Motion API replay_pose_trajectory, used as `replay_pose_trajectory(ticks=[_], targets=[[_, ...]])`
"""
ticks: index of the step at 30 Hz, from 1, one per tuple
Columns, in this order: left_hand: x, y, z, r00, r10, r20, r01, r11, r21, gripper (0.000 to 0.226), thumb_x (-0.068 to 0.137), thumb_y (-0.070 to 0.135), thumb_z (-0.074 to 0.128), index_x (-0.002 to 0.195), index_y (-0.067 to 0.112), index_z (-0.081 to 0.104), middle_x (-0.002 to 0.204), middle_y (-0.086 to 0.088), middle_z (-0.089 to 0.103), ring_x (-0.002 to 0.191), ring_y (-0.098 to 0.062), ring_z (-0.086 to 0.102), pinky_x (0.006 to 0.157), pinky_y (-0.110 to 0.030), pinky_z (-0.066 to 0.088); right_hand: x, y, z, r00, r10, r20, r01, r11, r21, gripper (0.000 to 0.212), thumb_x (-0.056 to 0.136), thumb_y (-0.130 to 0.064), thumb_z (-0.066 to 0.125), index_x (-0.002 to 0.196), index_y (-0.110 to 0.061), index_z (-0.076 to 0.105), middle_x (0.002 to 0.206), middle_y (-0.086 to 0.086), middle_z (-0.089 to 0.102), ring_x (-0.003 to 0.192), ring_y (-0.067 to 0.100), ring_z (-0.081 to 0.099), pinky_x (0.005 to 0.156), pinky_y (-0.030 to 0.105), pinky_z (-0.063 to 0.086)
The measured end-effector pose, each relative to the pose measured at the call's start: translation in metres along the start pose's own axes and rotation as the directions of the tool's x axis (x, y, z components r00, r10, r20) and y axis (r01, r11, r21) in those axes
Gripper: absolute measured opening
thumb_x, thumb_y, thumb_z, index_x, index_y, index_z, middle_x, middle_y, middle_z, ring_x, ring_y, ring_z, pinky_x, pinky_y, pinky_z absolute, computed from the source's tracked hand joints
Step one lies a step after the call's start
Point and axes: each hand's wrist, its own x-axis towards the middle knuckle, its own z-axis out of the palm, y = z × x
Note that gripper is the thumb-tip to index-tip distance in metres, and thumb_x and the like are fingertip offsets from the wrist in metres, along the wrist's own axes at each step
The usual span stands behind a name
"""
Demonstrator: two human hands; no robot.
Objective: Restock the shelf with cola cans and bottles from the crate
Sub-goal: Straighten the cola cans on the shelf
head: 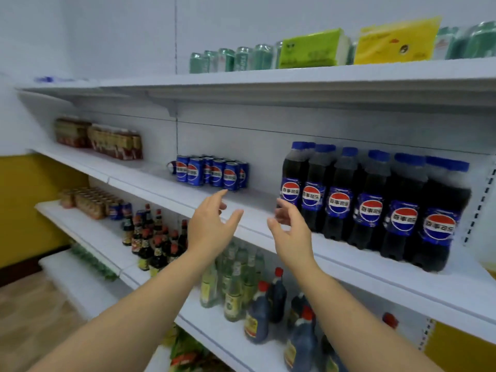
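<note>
Head view: one wide-angle picture, looking up along the shelving.
Left hand (208, 221): raised before the middle shelf (257, 202), fingers (223, 194) spread and loosely bent, holding nothing; index tip just below the front can.
Right hand (291, 229): raised beside it, fingers (282, 209) loosely curled, holding nothing; near the leftmost bottle, contact cannot be told.
Cans (212, 173): blue cola cans, upright, clustered in rows at the shelf's middle.
Bottles (375, 205): dark cola, blue caps, upright in a row to the right, labels outward.
Crate: not in view.
Gap: bare shelf between cans and bottles, both hands before it.
Step, judged: hands empty at the shelf, so either tidying the stock or going for more.
Doing it well, judged: set new stock upright in the gap, labels forward, pushed back from the lip; cans stand close and could topple if nudged.
Shelf surface: white, smooth, flat, with a raised front edge.
Top shelf: green cans (230, 60), green pack (311, 49), yellow pack (394, 41).
Lower shelf: sauce bottles (150, 237), pale green bottles (233, 277), dark jugs (268, 304).
Room: white wall above, yellow panel (26, 197) at left, wood-toned floor (26, 318).
</note>
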Motion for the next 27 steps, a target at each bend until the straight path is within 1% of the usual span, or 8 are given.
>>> replay_pose_trajectory(ticks=[2, 6, 10, 14, 19, 21, 24, 27], targets=[[0.009, -0.035, -0.029, 1.0, -0.017, -0.012, 0.017, 1.0, 0.009, 0.051, 0.087, 0.038, 0.061, 0.133, 0.021, 0.048, 0.105, 0.004, 0.056, 0.097, -0.014, 0.055, 0.082, -0.031, 0.047, 0.004, -0.011, 0.045, 0.998, -0.036, 0.05, 0.036, 0.999, 0.002, 0.039, 0.091, -0.015, 0.056, 0.129, -0.024, 0.049, 0.117, -0.005, 0.052, 0.103, 0.007, 0.05, 0.086, 0.024, 0.043], [0.027, -0.101, -0.077, 0.999, -0.038, -0.032, 0.039, 0.998, 0.053, 0.051, 0.087, 0.04, 0.061, 0.133, 0.023, 0.048, 0.102, 0.008, 0.054, 0.091, -0.008, 0.049, 0.076, -0.023, 0.039, 0.013, -0.025, 0.127, 0.993, -0.072, 0.097, 0.071, 0.997, 0.012, 0.037, 0.091, -0.017, 0.056, 0.127, -0.026, 0.05, 0.118, -0.009, 0.05, 0.105, 0.005, 0.048, 0.086, 0.023, 0.041], [0.064, -0.15, -0.108, 0.998, -0.06, -0.021, 0.061, 0.996, 0.071, 0.052, 0.087, 0.04, 0.061, 0.134, 0.023, 0.047, 0.103, 0.007, 0.054, 0.097, -0.012, 0.053, 0.08, -0.028, 0.044, 0.04, -0.031, 0.193, 0.994, -0.03, 0.102, 0.027, 0.999, 0.026, 0.035, 0.091, -0.017, 0.057, 0.125, -0.025, 0.052, 0.123, -0.005, 0.053, 0.104, 0.007, 0.05, 0.083, 0.022, 0.039], [0.11, -0.194, -0.114, 0.997, -0.076, -0.027, 0.077, 0.997, 0.028, 0.051, 0.087, 0.039, 0.061, 0.133, 0.023, 0.047, 0.109, 0.004, 0.057, 0.097, -0.013, 0.054, 0.083, -0.031, 0.047, 0.086, -0.026, 0.244, 0.992, -0.041, 0.121, 0.04, 0.999, 0.01, 0.035, 0.09, -0.018, 0.058, 0.125, -0.023, 0.052, 0.124, -0.004, 0.054, 0.104, 0.009, 0.051, 0.084, 0.024, 0.039], [0.178, -0.252, -0.108, 0.996, -0.078, -0.039, 0.079, 0.997, 0.013, 0.051, 0.088, 0.034, 0.061, 0.135, 0.021, 0.045, 0.113, 0.001, 0.057, 0.099, -0.011, 0.052, 0.082, -0.026, 0.042, 0.164, -0.016, 0.31, 0.98, -0.093, 0.179, 0.107, 0.992, -0.071, 0.039, 0.089, -0.018, 0.059, 0.128, -0.02, 0.051, 0.128, -0.003, 0.05, 0.111, 0.01, 0.049, 0.098, 0.031, 0.041], [0.209, -0.274, -0.107, 0.995, -0.092, -0.026, 0.092, 0.995, 0.024, 0.052, 0.088, 0.033, 0.061, 0.136, 0.021, 0.044, 0.114, 0.002, 0.057, 0.1, -0.011, 0.051, 0.083, -0.025, 0.041, 0.197, -0.014, 0.337, 0.972, -0.108, 0.21, 0.132, 0.986, -0.101, 0.041, 0.089, -0.018, 0.06, 0.129, -0.02, 0.051, 0.129, -0.001, 0.049, 0.114, 0.012, 0.048, 0.101, 0.032, 0.04], [0.254, -0.305, -0.107, 0.997, -0.079, -0.003, 0.079, 0.995, 0.066, 0.053, 0.088, 0.033, 0.061, 0.137, 0.022, 0.043, 0.113, 0.003, 0.056, 0.1, -0.01, 0.051, 0.085, -0.027, 0.044, 0.242, -0.008, 0.38, 0.968, -0.113, 0.222, 0.14, 0.984, -0.109, 0.04, 0.089, -0.018, 0.06, 0.128, -0.019, 0.051, 0.128, 0.001, 0.049, 0.111, 0.012, 0.048, 0.098, 0.028, 0.039], [0.29, -0.342, -0.105, 0.997, -0.078, 0.019, 0.076, 0.993, 0.095, 0.053, 0.088, 0.033, 0.061, 0.137, 0.022, 0.042, 0.114, 0.004, 0.055, 0.099, -0.009, 0.05, 0.085, -0.028, 0.044, 0.27, 0.003, 0.422, 0.969, -0.074, 0.237, 0.1, 0.99, -0.103, 0.042, 0.088, -0.016, 0.061, 0.129, -0.019, 0.051, 0.128, 0.0, 0.047, 0.106, 0.007, 0.045, 0.095, 0.023, 0.037]])
